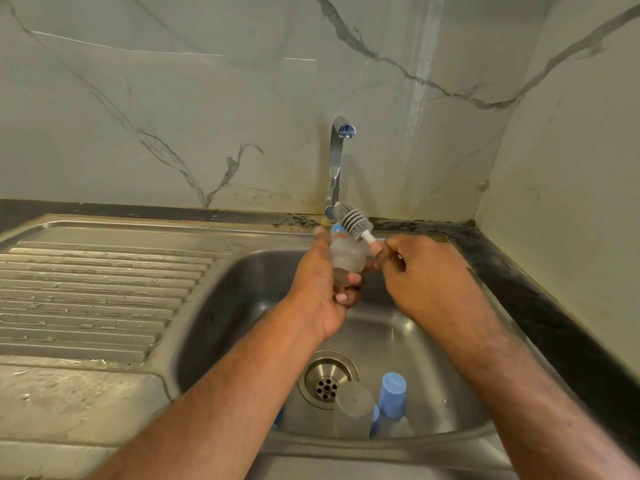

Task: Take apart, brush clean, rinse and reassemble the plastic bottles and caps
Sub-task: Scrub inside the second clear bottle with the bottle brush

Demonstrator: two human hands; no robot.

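Observation:
Over the steel sink [242, 271] my left hand [318, 289] grips a small clear plastic bottle [346, 258], its mouth pointing up and away from me. My right hand [422, 271] is closed on the white handle of a grey silicone bottle brush [353, 221]. The brush head sits just above and outside the bottle's top end. In the sink's near part lie a blue cap [393, 393] and a clear bottle piece [353, 410], next to the drain [327, 386].
A chrome tap [337, 157] rises behind the sink; no water stream shows. A ridged steel draining board [97, 296] lies to the left. A dark counter edge [540, 299] runs along the right, with marble walls behind and to the right.

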